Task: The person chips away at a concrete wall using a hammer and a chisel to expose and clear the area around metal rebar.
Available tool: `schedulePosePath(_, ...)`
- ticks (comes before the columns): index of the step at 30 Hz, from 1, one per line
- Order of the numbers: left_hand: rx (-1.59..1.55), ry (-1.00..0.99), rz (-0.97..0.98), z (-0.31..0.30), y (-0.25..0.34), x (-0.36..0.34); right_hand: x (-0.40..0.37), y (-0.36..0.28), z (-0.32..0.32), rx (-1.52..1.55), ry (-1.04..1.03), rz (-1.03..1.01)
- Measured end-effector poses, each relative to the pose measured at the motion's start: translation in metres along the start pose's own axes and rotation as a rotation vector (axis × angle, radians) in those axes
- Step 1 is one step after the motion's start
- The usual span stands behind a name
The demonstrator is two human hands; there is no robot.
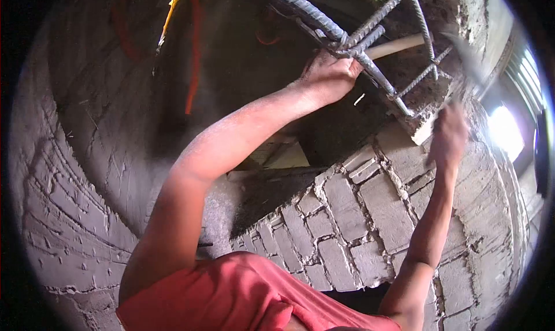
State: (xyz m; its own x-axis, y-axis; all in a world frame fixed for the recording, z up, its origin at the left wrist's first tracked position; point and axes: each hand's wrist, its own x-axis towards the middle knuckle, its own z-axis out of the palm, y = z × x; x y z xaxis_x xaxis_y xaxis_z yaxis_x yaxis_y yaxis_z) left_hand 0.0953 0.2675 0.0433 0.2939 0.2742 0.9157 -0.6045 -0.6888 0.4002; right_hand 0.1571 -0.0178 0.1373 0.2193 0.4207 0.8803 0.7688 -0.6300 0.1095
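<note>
My left hand point(332, 76) is closed around a pale wooden handle point(399, 45) beside the joint of the ridged steel bars point(312, 10). The handle runs to the right behind a bar. Near the block wall's upper edge, my right hand point(451, 131) is smeared by motion and looks closed, but what it grips cannot be made out. Just above it is a blurred grey metal tool point(469, 62); whether it joins the wooden handle is unclear. Between the hands, the thinner bars point(421, 19) form an angular frame against rough concrete.
The block wall point(358, 227) with rough mortar joints curves below and right. A dark recess lies behind my left forearm. Orange-red tubing point(195, 59) and a yellow item point(169, 16) hang at upper left. Bright light point(506, 131) enters at right.
</note>
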Motion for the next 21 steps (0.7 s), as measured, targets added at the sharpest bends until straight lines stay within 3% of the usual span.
schedulePosePath(2, 0.141, 0.062, 0.120, 0.008, -0.012, 0.000, -0.004, -0.016, -0.002, -0.071, 0.028, -0.048)
schedulePosePath(4, 0.211, 0.124, 0.123, 0.009, -0.016, 0.003, -0.004, -0.032, -0.022, 0.218, 0.071, 0.067)
schedulePosePath(6, 0.147, 0.061, 0.048, 0.005, -0.009, 0.002, -0.007, -0.011, -0.042, 0.488, 0.329, -0.405)
schedulePosePath(7, 0.149, 0.058, 0.044, 0.004, -0.010, 0.003, -0.004, 0.000, -0.041, 0.492, 0.327, -0.402)
schedulePosePath(9, 0.231, 0.115, 0.167, 0.005, -0.013, 0.005, -0.001, 0.023, -0.033, 0.468, 0.373, -0.372)
schedulePosePath(13, 0.113, 0.082, 0.099, -0.004, -0.004, 0.000, -0.006, 0.044, -0.025, 0.395, 0.480, -0.310)
schedulePosePath(14, 0.111, 0.085, 0.105, -0.008, -0.001, 0.002, -0.007, 0.003, -0.005, 0.023, 0.143, -0.235)
schedulePosePath(16, 0.104, 0.049, 0.111, -0.010, 0.003, 0.001, 0.001, -0.010, 0.004, 0.015, -0.020, 0.062)
schedulePosePath(17, 0.078, 0.053, 0.142, 0.006, -0.026, 0.007, 0.002, -0.019, -0.002, 0.120, 0.048, 0.026)
schedulePosePath(18, 0.277, 0.113, 0.258, -0.008, -0.009, 0.005, -0.005, -0.030, -0.009, 0.238, 0.104, -0.001)
schedulePosePath(19, 0.203, 0.096, 0.213, -0.010, -0.005, 0.001, -0.013, -0.035, -0.020, 0.390, 0.140, 0.074)
schedulePosePath(20, 0.131, 0.087, 0.177, -0.011, -0.005, 0.002, -0.010, -0.020, -0.027, 0.461, 0.306, -0.295)
schedulePosePath(21, 0.132, 0.088, 0.183, -0.008, -0.010, 0.004, -0.015, -0.029, -0.044, 0.522, 0.469, -0.375)
